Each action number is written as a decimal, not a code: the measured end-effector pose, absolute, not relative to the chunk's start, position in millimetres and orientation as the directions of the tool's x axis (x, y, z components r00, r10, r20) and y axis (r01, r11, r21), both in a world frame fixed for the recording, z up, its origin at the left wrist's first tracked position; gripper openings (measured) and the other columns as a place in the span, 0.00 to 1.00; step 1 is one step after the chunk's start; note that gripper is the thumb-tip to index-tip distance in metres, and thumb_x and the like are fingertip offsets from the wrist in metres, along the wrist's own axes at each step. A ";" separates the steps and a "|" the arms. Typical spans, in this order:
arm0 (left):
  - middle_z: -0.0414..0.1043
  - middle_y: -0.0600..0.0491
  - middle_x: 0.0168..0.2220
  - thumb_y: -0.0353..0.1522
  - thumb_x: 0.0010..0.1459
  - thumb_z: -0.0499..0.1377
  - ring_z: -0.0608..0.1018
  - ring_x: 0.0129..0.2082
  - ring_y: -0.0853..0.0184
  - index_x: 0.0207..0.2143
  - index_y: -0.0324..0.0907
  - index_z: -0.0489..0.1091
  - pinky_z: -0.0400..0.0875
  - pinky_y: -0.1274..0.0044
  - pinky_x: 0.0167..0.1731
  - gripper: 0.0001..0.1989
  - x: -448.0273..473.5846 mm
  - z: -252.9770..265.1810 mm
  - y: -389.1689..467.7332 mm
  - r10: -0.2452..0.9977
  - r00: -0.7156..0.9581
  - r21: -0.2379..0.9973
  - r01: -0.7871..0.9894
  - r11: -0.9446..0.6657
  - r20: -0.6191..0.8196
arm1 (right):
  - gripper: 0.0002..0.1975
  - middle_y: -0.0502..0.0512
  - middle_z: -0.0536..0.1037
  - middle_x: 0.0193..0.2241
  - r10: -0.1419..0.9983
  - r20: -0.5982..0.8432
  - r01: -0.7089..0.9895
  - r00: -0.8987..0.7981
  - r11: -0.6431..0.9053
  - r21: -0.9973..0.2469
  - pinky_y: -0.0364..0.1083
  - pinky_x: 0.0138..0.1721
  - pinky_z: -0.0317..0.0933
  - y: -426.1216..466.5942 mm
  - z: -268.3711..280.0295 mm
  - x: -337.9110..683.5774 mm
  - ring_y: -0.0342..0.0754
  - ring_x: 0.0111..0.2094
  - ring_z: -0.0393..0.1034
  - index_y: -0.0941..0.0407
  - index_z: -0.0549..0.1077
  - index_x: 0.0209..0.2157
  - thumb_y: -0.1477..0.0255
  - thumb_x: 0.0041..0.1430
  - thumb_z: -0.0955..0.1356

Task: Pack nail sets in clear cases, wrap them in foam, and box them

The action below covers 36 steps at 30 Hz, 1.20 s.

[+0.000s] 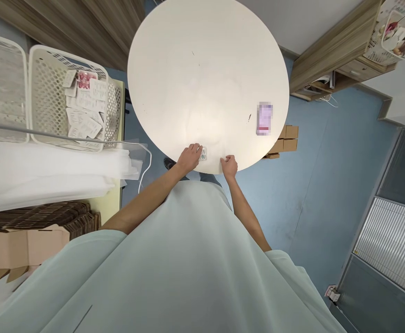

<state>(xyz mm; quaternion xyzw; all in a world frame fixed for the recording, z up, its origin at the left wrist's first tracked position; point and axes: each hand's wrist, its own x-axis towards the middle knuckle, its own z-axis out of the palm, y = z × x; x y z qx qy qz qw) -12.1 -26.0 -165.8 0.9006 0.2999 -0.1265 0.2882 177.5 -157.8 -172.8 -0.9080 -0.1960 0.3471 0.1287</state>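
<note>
A small clear blister pack (203, 154) with rounded pockets lies on the white round table (202, 60), close to its near edge. My left hand (189, 158) grips the left side of the pack, its fingertips over that edge. What sits in the pockets is too small to name. To the right of the pack, and apart from it, my right hand (229, 166) rests at the table edge. Its fingers are curled together with the thumb towards the left. Whatever they may pinch is hidden.
A blurred pink-purple rectangular item (264, 119) lies at the table's right. On the left, a white basket (48, 97) holds cards and blister packs, with white sheets (50, 166) and folded cardboard (39, 245) nearby. Brown boxes (290, 138) stand beyond the table's right edge.
</note>
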 end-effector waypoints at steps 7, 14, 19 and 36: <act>0.58 0.30 0.74 0.27 0.62 0.57 0.64 0.72 0.42 0.75 0.34 0.56 0.70 0.55 0.64 0.39 -20.3 -174.1 -25.4 0.468 0.789 0.525 0.614 -0.590 -0.398 | 0.08 0.56 0.83 0.42 0.562 -0.519 0.341 0.644 -0.818 -0.462 0.48 0.46 0.67 -149.6 -146.1 165.7 0.52 0.44 0.77 0.53 0.75 0.41 0.64 0.72 0.67; 0.65 0.34 0.71 0.35 0.68 0.58 0.74 0.67 0.49 0.74 0.35 0.59 0.73 0.61 0.64 0.34 -40.5 -171.6 -27.8 0.664 0.614 0.656 0.715 -0.240 -0.426 | 0.07 0.56 0.79 0.43 0.819 -0.417 0.599 0.394 -0.573 -0.559 0.47 0.47 0.67 -129.7 -123.7 127.6 0.52 0.48 0.74 0.53 0.73 0.41 0.67 0.75 0.66; 0.79 0.42 0.61 0.33 0.72 0.53 0.85 0.50 0.61 0.67 0.40 0.67 0.78 0.70 0.54 0.24 -43.2 -165.1 -27.9 0.635 0.394 0.643 0.734 0.217 -0.664 | 0.06 0.56 0.78 0.43 0.846 -0.490 0.694 0.210 -0.482 -0.535 0.47 0.45 0.65 -113.4 -136.2 105.1 0.53 0.49 0.72 0.53 0.74 0.40 0.70 0.75 0.67; 0.86 0.44 0.48 0.36 0.65 0.60 0.84 0.50 0.52 0.45 0.44 0.80 0.78 0.63 0.53 0.11 -28.2 -179.1 -26.2 0.703 0.176 0.518 0.798 0.308 -0.689 | 0.06 0.57 0.81 0.46 0.799 -0.578 0.709 0.165 -0.503 -0.494 0.49 0.48 0.69 -107.3 -155.7 101.9 0.55 0.52 0.74 0.53 0.78 0.43 0.66 0.72 0.71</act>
